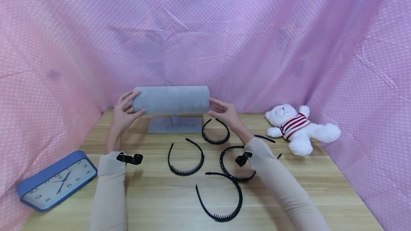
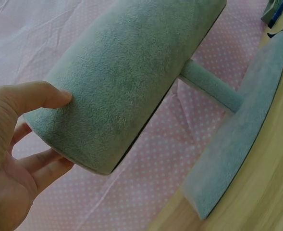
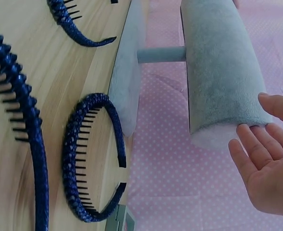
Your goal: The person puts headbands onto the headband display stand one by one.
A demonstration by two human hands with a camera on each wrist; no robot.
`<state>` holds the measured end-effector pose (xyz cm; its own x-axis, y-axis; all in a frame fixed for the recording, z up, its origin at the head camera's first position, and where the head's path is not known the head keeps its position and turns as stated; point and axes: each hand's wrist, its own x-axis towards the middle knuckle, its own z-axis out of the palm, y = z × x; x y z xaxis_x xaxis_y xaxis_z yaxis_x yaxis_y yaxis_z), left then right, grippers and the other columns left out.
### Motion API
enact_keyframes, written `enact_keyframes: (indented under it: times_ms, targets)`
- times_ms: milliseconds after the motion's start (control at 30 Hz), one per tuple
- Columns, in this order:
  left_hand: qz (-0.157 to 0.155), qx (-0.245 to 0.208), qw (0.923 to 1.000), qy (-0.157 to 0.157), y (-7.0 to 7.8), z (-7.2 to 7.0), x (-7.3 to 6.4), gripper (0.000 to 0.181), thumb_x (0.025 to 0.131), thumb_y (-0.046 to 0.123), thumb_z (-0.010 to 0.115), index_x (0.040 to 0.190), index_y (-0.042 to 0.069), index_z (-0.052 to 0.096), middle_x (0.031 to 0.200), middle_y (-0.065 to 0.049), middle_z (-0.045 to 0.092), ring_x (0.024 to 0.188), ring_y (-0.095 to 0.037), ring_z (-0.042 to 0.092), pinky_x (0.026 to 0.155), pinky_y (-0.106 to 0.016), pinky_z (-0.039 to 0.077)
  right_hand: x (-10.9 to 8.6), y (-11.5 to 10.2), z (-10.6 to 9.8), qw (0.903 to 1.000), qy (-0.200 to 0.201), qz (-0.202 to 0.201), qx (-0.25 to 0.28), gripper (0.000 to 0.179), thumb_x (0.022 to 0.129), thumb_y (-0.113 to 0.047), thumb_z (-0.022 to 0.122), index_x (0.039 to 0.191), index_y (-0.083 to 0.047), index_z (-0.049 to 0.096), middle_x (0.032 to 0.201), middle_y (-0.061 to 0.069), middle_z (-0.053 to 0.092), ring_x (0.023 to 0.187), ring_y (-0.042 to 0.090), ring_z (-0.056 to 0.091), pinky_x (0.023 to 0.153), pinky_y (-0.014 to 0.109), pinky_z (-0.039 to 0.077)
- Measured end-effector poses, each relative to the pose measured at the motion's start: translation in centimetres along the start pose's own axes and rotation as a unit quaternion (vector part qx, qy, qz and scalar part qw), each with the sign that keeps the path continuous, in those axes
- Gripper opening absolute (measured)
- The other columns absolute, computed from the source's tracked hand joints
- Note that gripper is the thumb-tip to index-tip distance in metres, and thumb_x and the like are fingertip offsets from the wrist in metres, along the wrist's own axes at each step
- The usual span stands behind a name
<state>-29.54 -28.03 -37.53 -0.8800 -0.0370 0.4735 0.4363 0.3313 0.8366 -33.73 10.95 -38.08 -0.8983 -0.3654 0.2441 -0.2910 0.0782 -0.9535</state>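
A grey plush headband stand [image 1: 171, 99], a horizontal roll on a short post, has its flat base [image 1: 160, 125] at the back of the table. My left hand [image 1: 123, 113] grips the roll's left end. In the left wrist view its thumb lies on the plush side, while other fingers wrap the end's rim. At the opposite end, my right hand [image 1: 227, 113] touches the roll's edge with nearly straight fingers [image 3: 256, 147]. Below that hand lies a dark toothed headband [image 1: 216, 141], seen closer in the right wrist view beside the base.
Several more dark headbands, including one at centre [image 1: 186, 172] and one in front [image 1: 226, 218], lie on the wooden table [image 1: 154, 202]. A blue clock [image 1: 57, 181] lies at left, and a white teddy bear [image 1: 295, 127] at back right. Pink dotted cloth [image 1: 205, 45] surrounds the table.
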Motion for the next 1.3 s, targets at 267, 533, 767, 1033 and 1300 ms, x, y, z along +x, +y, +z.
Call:
enact_keyframes:
  times_ms: [267, 533, 767, 1033, 1300]
  targets:
    - [0.013, 0.03, 0.9992, 0.024, 1.1, 0.3, -0.8, 0.064, 0.086, -0.01, 0.072, 0.146, -0.001, 0.051, 0.155, -0.023, 0.033, 0.125, -0.046, 0.049, 0.083, -0.008, 0.05, 0.0, -0.3, -0.3, 0.9986, -0.007, -0.006, -0.052, 0.057, 0.094, -0.003, 0.071, 0.147, -0.005, 0.053, 0.146, 0.018, 0.058, 0.131, 0.035, 0.06, 0.106, 0.037, 0.052]
    - [0.03, 0.071, 0.9968, 0.021, 1.7, 0.3, -0.7, 0.061, 0.086, -0.009, 0.072, 0.144, -0.001, 0.054, 0.157, -0.026, 0.03, 0.132, -0.051, 0.041, 0.081, -0.008, 0.05, -0.3, -0.4, -0.8, 0.9929, -0.025, -0.031, -0.113, 0.055, 0.094, -0.005, 0.072, 0.145, -0.001, 0.055, 0.147, 0.02, 0.057, 0.136, 0.036, 0.055, 0.113, 0.046, 0.047]
    - [0.03, 0.102, 0.9941, 0.021, 2.8, 0.5, -0.9, 0.06, 0.084, -0.012, 0.072, 0.141, -0.003, 0.056, 0.159, -0.025, 0.031, 0.139, -0.049, 0.038, 0.092, -0.051, 0.056, -1.0, -0.5, -1.6, 0.9815, -0.049, -0.034, -0.182, 0.052, 0.092, -0.005, 0.074, 0.141, -0.001, 0.059, 0.145, 0.018, 0.059, 0.135, 0.036, 0.056, 0.113, 0.053, 0.045]
    - [0.04, 0.097, 0.9944, 0.014, 2.4, 0.4, -1.0, 0.058, 0.086, -0.012, 0.07, 0.141, -0.004, 0.054, 0.158, -0.027, 0.03, 0.138, -0.056, 0.036, 0.086, -0.023, 0.057, -1.9, 0.1, -3.1, 0.9488, -0.096, -0.069, -0.293, 0.045, 0.085, -0.006, 0.081, 0.128, 0.0, 0.069, 0.132, 0.02, 0.068, 0.111, 0.037, 0.065, 0.094, 0.051, 0.057]
    - [0.049, 0.086, 0.995, 0.013, 2.0, 0.5, -0.8, 0.054, 0.089, -0.009, 0.07, 0.141, -0.005, 0.055, 0.157, -0.029, 0.029, 0.135, -0.055, 0.038, 0.08, -0.006, 0.051, -2.6, 1.0, -4.6, 0.8912, -0.185, -0.085, -0.406, 0.037, 0.086, -0.01, 0.08, 0.122, -0.004, 0.074, 0.128, 0.018, 0.069, 0.119, 0.036, 0.063, 0.099, 0.051, 0.054]
